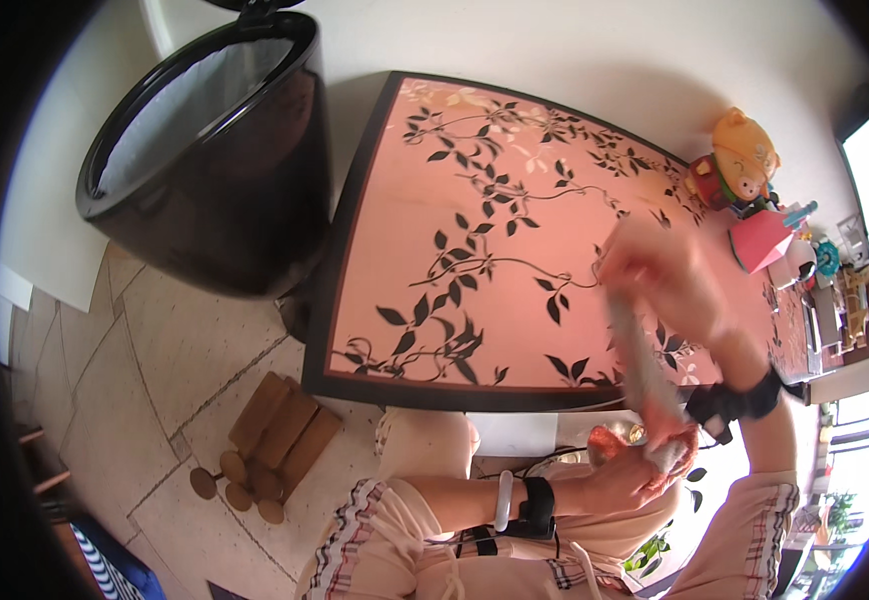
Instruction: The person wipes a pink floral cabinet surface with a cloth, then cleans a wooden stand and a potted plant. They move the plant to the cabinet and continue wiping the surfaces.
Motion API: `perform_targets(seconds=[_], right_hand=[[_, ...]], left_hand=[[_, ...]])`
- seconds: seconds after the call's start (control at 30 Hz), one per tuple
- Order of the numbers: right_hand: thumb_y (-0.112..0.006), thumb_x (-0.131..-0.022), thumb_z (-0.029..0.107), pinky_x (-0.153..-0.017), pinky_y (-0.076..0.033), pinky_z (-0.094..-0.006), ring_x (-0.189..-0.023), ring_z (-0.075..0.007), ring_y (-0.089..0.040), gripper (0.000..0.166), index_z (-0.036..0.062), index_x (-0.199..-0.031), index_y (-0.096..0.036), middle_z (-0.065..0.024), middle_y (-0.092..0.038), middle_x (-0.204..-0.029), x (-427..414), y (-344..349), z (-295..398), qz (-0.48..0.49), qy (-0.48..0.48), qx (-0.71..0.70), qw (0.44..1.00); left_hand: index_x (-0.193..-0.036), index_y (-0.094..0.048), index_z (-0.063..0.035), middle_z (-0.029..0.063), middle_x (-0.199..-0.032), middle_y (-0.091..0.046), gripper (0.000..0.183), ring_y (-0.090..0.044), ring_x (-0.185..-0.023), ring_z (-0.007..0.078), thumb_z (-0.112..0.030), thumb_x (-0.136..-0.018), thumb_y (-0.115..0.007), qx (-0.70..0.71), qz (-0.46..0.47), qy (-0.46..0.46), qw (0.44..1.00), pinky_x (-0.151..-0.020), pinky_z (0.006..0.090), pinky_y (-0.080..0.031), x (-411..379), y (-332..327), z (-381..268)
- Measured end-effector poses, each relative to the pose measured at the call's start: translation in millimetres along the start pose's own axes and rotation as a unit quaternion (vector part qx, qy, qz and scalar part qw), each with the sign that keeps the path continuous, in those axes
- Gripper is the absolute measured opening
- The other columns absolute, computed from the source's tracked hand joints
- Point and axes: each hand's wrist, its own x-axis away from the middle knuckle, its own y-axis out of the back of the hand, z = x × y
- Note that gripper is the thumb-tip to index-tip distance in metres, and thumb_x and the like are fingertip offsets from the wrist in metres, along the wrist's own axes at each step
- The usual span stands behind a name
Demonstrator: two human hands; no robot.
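Observation:
A strip of grey and orange-red cloth (641,367) runs taut between my two hands over the near edge of the table; motion blur hides its exact kind. Low in front of my lap, my left hand (622,480) grips the bunched lower part of the cloth. My right hand (656,277) is raised above the tabletop, blurred, with its fingers closed around the strip's upper end. Black straps circle both wrists, and a pale bangle (504,501) sits on the left one. Below the hands is a pink table (404,225) with a dark leafy vine pattern and black border.
A black lidded bin (254,180) with a liner stands open at the table's left. A slatted wooden item (284,427) with round discs rests on the tiled floor (157,375). A pig-shaped figure (742,154) and a pink box (761,240) occupy the table's far right.

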Motion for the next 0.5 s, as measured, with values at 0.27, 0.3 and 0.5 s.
perform_targets(seconds=[0.27,0.3,0.5], right_hand=[[-0.056,-0.077,0.000,-0.069,-0.051,-0.0362,-0.078,-0.0308,-0.060,0.007,-0.0015,-0.084,-0.057,-0.0119,-0.056,-0.083,19.8,-51.1,45.9,0.142,0.174,-0.030,0.974],[-0.056,-0.077,0.002,-0.071,-0.050,-0.0368,-0.080,-0.0322,-0.059,0.009,-0.0009,-0.085,-0.058,-0.0124,-0.055,-0.084,27.6,-53.7,57.9,0.196,0.169,-0.105,0.960],[-0.064,-0.076,-0.005,-0.069,-0.052,-0.0317,-0.077,-0.0222,-0.063,0.017,0.0002,-0.092,-0.065,-0.0079,-0.061,-0.086,10.8,23.7,38.5,0.008,0.036,0.029,0.999]], left_hand=[[-0.126,-0.055,-0.0014,0.0061,-0.112,-0.059,0.032,-0.054,-0.104,0.0133,-0.012,-0.097,-0.049,0.042,0.061,0.034,0.997,-0.085,0.0274,-0.046,27.3,-50.5,37.6],[-0.126,-0.055,-0.0016,0.0051,-0.112,-0.058,0.031,-0.053,-0.104,0.0123,-0.012,-0.097,-0.049,0.073,0.081,0.037,0.993,-0.085,0.0266,-0.046,26.1,-50.5,39.4],[-0.113,-0.058,-0.0028,0.0033,-0.097,-0.057,0.020,-0.056,-0.090,0.0130,-0.015,-0.097,-0.055,0.256,0.052,0.005,0.965,-0.076,0.0268,-0.047,7.1,-11.1,14.0]])
